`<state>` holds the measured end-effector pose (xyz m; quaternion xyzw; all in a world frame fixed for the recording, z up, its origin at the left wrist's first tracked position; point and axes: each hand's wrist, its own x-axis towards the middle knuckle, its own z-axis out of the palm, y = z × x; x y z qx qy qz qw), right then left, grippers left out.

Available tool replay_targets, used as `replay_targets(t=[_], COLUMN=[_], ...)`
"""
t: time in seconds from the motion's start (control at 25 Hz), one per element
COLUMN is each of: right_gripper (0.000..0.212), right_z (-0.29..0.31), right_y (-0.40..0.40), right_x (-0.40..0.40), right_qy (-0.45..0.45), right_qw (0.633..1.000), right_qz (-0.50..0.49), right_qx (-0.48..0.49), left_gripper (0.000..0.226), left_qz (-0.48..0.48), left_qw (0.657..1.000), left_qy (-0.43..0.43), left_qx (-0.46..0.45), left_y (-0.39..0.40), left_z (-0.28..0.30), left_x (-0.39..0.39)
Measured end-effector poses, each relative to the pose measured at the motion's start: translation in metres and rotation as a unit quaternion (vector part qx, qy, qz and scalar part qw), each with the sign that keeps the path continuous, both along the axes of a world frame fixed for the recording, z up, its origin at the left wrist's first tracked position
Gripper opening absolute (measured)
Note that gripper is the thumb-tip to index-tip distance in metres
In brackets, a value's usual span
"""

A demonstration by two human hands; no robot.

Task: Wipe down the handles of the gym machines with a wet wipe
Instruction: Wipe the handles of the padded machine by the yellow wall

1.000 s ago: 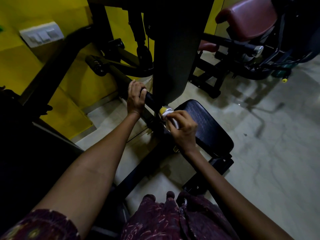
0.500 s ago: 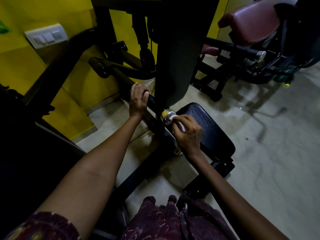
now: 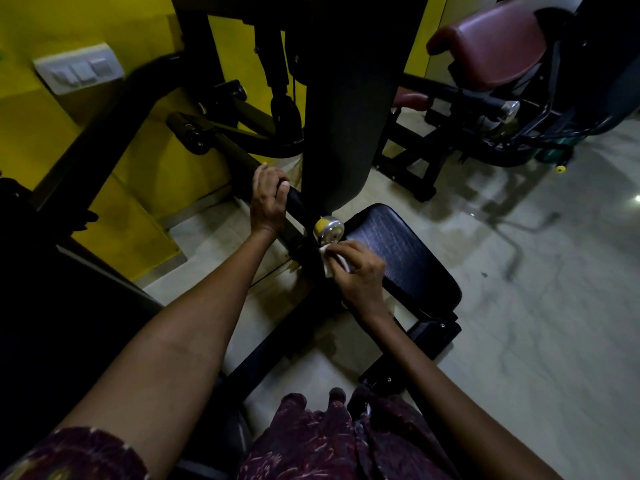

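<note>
just below the handle's cap, wipe pinched in right hand; left hand around handle

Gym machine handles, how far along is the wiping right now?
In hand: the right hand pinches the wet wipe just below the chrome end cap, while the left hand grips the black handle. Nothing visibly proves finished. Left: the handle under that grip and the maroon machine's handle.

A single head-worn wide-angle camera looks forward and steeply down, close over the person's outstretched arms, onto a black gym machine, its seat and the floor.
</note>
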<state>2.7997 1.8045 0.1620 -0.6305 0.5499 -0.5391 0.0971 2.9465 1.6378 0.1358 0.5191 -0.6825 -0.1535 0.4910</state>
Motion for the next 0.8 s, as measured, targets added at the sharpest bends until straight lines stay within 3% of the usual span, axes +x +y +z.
replay_targets(t=[0.2,0.36,0.44,0.52,0.6,0.68,0.8], right_gripper=[0.017,0.017,0.019,0.013,0.02,0.039,0.026], right_z=[0.027,0.033,0.034,0.036,0.04,0.044,0.041], right_y=[-0.016,-0.028,-0.028,-0.029,-0.037,-0.041,-0.036], right_x=[-0.001,-0.015,-0.012,-0.013,-0.019,-0.022,-0.018], right_qy=[0.039,-0.02,0.097,0.191,0.109,0.025,0.204], right_qw=[0.998,1.0,0.992,0.962,0.975,0.989,0.967], right_qz=[-0.006,-0.014,0.071,0.18,0.195,0.138,0.142], right_qx=[-0.053,0.015,-0.031,-0.072,-0.015,0.047,-0.051], left_gripper=[0.054,0.054,0.053,0.052,0.051,0.051,0.052], left_qz=[-0.002,0.004,0.007,0.006,0.008,0.007,0.001], left_qw=[1.0,1.0,1.0,1.0,1.0,1.0,1.0], left_qy=[-0.001,0.004,0.004,-0.004,-0.011,-0.012,-0.016], left_qx=[0.012,0.005,-0.007,-0.013,-0.012,-0.01,-0.022], left_y=[0.001,0.001,0.001,0.0,-0.001,-0.002,-0.003], left_z=[0.001,0.002,0.002,0.001,0.001,0.002,0.001], left_x=[0.0,-0.001,-0.001,-0.001,0.0,0.001,0.001])
